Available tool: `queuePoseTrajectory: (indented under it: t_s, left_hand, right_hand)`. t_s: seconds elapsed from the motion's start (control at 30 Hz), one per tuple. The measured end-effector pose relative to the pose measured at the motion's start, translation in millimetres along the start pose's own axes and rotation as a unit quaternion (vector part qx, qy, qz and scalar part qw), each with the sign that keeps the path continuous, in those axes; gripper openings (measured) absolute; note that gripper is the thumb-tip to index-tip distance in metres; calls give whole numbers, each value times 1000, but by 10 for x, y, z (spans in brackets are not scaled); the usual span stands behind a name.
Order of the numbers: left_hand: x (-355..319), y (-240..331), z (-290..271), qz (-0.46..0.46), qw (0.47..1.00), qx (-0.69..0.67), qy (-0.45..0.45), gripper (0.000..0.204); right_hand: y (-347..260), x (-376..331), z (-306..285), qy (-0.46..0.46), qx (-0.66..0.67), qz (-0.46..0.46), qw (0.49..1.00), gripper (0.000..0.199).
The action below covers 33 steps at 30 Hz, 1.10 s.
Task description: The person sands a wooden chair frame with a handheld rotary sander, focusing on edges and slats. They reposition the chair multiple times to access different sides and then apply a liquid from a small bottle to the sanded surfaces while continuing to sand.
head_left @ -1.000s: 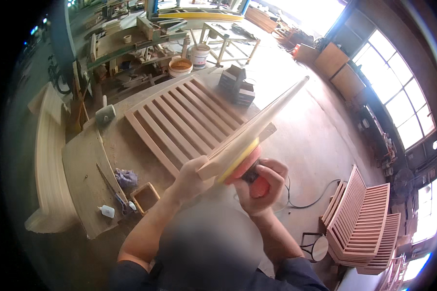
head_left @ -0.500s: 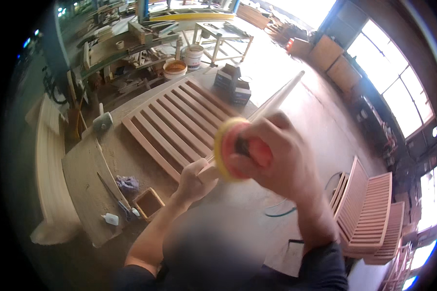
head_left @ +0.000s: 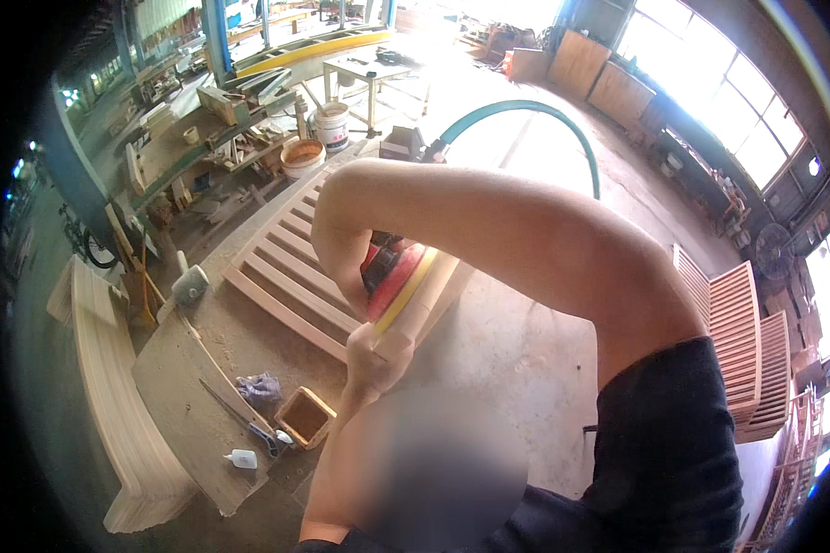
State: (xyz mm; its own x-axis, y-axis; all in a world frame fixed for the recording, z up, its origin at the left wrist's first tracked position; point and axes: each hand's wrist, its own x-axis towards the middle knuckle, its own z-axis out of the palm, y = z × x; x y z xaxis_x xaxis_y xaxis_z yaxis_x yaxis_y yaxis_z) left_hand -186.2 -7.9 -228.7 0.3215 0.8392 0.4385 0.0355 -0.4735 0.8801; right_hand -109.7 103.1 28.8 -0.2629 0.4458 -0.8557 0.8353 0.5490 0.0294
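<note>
A slatted wooden panel (head_left: pixel 290 263) lies before me, with a wooden rail (head_left: pixel 431 297) along its near right side. My left hand (head_left: pixel 378 358) is closed around the near end of that rail. My right hand (head_left: pixel 343 263) grips a red and black palm sander (head_left: pixel 398 276), tilted so its yellow pad faces the rail's side. Most of the right-hand fingers are hidden behind wrist and tool. From the sander's far side a teal hose (head_left: pixel 535 106) arcs away to the right, passing behind my right forearm.
A mallet (head_left: pixel 191 284), handsaw (head_left: pixel 235 408), crumpled cloth (head_left: pixel 260 388), wooden box (head_left: pixel 306 417) and small white bottle (head_left: pixel 241 458) lie at the left. Buckets (head_left: pixel 302 158) stand beyond the panel. Slatted wooden pieces (head_left: pixel 733 318) stand at the right.
My right hand has turned the sander over and brought it down and left against the rail's side. My right elbow has swung out, and the hose has come into view. The left hand still grips the rail.
</note>
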Motion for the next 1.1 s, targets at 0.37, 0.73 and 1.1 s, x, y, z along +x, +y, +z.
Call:
queuePoseTrajectory:
  t_s: [0.37, 0.73, 1.1]
  left_hand:
    - [-42, -536, -96, 170, 967, 189, -31, 58]
    - [242, 436, -290, -59, 957, -119, -259, 79]
    - [46, 141, -202, 45, 986, -47, -152, 40]
  right_hand:
    - [-188, -818, 829, 485, 34, -46, 872, 31]
    - [-465, -10, 2575, 876, 128, -18, 465, 61]
    - [-555, 784, 2870, 899, 216, -23, 381, 66]
